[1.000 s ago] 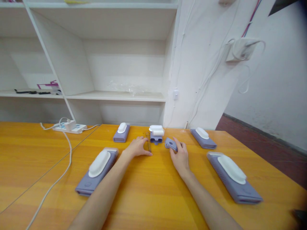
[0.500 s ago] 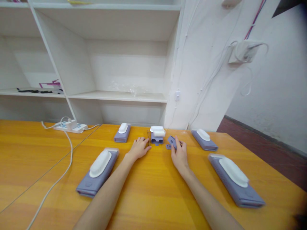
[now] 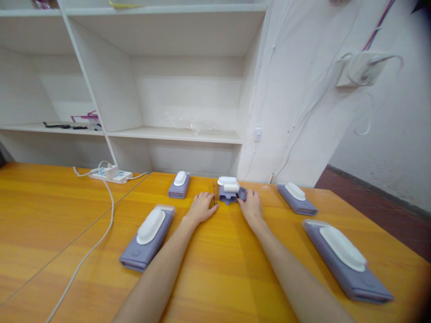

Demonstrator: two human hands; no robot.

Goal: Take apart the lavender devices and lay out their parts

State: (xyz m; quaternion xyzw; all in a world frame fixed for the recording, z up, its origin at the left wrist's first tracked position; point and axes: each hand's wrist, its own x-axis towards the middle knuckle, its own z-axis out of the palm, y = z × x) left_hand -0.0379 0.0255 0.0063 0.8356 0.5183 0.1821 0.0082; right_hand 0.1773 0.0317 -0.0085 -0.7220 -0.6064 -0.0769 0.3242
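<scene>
Between left hand [image 3: 202, 207] and device [image 3: 227, 194]: spring [image 3: 215, 190], perhaps

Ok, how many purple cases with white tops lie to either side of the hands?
4: the near-left case, far-left case, far-right case and near-right case, all on the table. None seems hidden.

Four lavender cases [image 3: 138, 253], each topped by one white oval piece [image 3: 151, 225], appear alongside one lavender holder [image 3: 222, 195] with two white pieces [image 3: 230, 189], one small lavender part [image 3: 242, 194], one coil spring [image 3: 216, 190], two bare hands [image 3: 201, 207], one power strip [image 3: 121, 178] and one white adapter [image 3: 112, 171].
</scene>
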